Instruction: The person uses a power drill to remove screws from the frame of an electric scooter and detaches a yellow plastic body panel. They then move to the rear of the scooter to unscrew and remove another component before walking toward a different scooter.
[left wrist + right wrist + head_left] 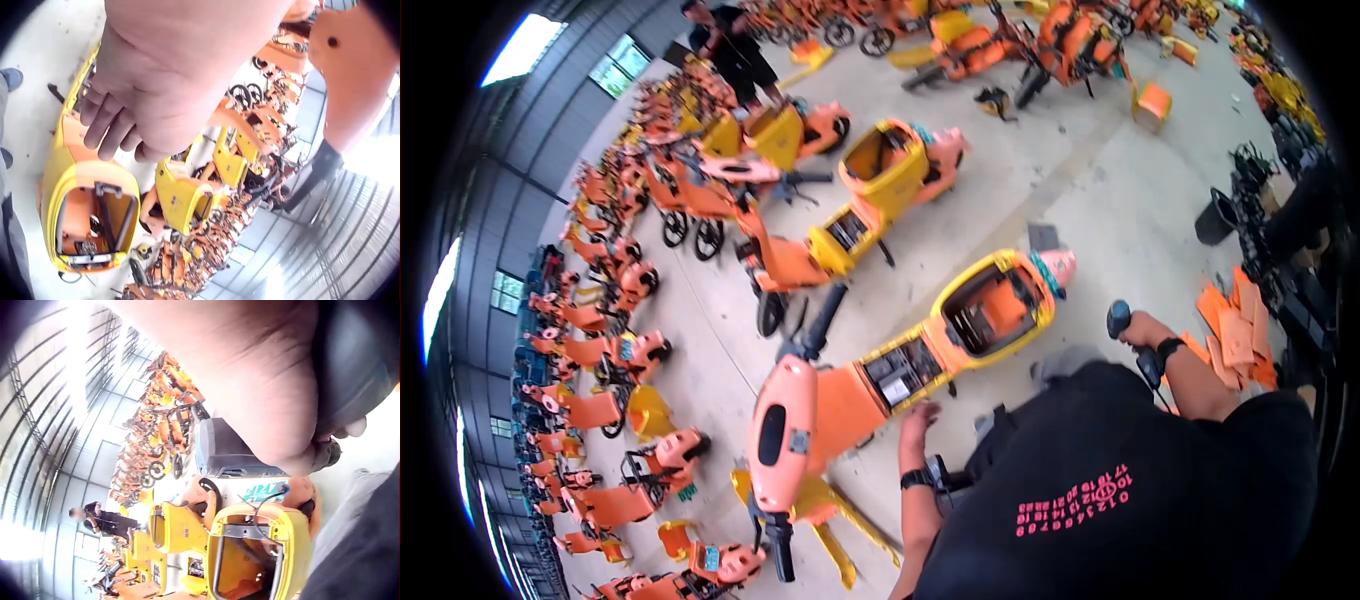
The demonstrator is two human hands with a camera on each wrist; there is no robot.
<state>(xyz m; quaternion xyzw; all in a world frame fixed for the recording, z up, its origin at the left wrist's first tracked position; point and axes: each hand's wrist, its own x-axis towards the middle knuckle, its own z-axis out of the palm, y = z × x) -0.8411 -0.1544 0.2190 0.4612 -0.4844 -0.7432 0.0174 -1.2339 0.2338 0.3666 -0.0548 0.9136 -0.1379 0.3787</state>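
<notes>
Scooter rows: orange and yellow scooters (590,410) crowd the left side, below the windowed wall.
Yellow panel: the forked piece (835,530) lies on the floor (1000,200) by the nearest scooter's front end.
Second scooter: it (790,262) stands just beyond the nearest one, its yellow seat shell open.
Bystander: someone in black (735,50) stands at the far left, past the second scooter.
Orange panels: a loose heap (1240,325) lies at the right, beside piled black parts (1260,210).
Nearest scooter: it (830,410) slants in front of the person, handlebar at lower left, tail at upper right.
Front: pink-orange, with a dark oval inset and black grips.
Footboard: its compartment (900,375) is uncovered, showing dark parts and a pale block.
Seat shell: yellow-rimmed and open (995,305), with an orange surface and dark parts inside.
Left hand: it (917,430) is empty, fingers loosely bent, near the footboard's side; the head view does not settle whether it touches.
Right hand: closed round a dark tool (1118,318), the hand (1145,328) is well apart from the footboard; the tool's exact kind is unclear.
</notes>
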